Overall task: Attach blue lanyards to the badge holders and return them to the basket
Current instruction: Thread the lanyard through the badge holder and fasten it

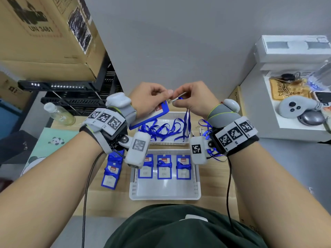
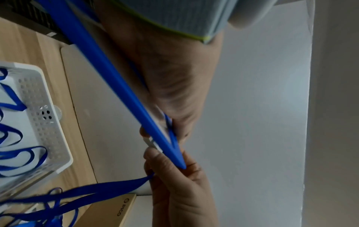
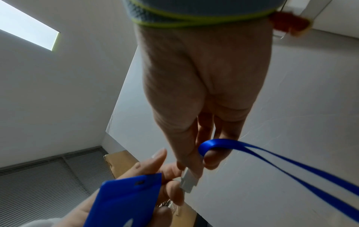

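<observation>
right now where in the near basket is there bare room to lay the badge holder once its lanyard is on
The near basket has a bare floor strip along its front wall, below the row of finished badges at the back. The far basket is crowded with loose lanyards. Two more badges lie on the table left of the near basket.

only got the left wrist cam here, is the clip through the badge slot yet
Observer: Not yet. In the right wrist view, the white clip pinched by the right hand sits beside the badge holder, clear of its slot.
Operator: how many finished ones in the near basket
Observer: The head view shows three wrapped badges in the near basket; a wrist camera hides part of that row.
</observation>
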The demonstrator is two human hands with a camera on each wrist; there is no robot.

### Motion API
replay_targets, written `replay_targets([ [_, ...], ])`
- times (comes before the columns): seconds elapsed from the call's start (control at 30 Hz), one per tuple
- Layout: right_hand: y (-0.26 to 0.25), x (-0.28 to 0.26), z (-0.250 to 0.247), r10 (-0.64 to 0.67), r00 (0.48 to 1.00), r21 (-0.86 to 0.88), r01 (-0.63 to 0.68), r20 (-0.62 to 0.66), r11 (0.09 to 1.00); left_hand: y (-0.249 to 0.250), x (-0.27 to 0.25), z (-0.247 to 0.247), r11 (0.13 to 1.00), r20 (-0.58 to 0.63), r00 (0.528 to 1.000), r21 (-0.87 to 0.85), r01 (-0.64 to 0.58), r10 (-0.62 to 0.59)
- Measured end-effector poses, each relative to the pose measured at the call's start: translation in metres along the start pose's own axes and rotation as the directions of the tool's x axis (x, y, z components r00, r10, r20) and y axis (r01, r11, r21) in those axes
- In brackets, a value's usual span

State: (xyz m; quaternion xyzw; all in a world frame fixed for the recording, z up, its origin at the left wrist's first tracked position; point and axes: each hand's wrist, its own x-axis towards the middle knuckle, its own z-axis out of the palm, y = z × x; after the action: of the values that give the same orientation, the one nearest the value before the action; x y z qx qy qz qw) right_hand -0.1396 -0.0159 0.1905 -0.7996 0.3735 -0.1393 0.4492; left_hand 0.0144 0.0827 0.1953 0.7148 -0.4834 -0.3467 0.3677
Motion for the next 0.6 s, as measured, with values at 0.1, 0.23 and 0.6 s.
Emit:
replay_targets([
  [0.1, 0.0008, 0.0027, 0.0001, -0.016, 0.999, -0.003, 0.016, -0.039, 1.0, -0.0004, -0.002, -0.0004, 0.999, -0.008, 0.999, -0.005, 0.036, -0.036],
  [0.23, -0.003, 0.0051, -0.0023, -0.035, 0.999, 0.076, 0.036, -0.016, 0.996, -0.0011, -0.0011, -0.0045, 0.996, -0.043, 0.999, 0.084, 0.024, -0.021],
  [0.6, -0.0001, 0.0108, 0.003, 0.07, 0.993, 0.324, -0.096, 0.093, 0.941, 0.0039, -0.0002, -0.0079, 0.997, -0.045, 0.998, 0.053, -0.052, 0.054],
])
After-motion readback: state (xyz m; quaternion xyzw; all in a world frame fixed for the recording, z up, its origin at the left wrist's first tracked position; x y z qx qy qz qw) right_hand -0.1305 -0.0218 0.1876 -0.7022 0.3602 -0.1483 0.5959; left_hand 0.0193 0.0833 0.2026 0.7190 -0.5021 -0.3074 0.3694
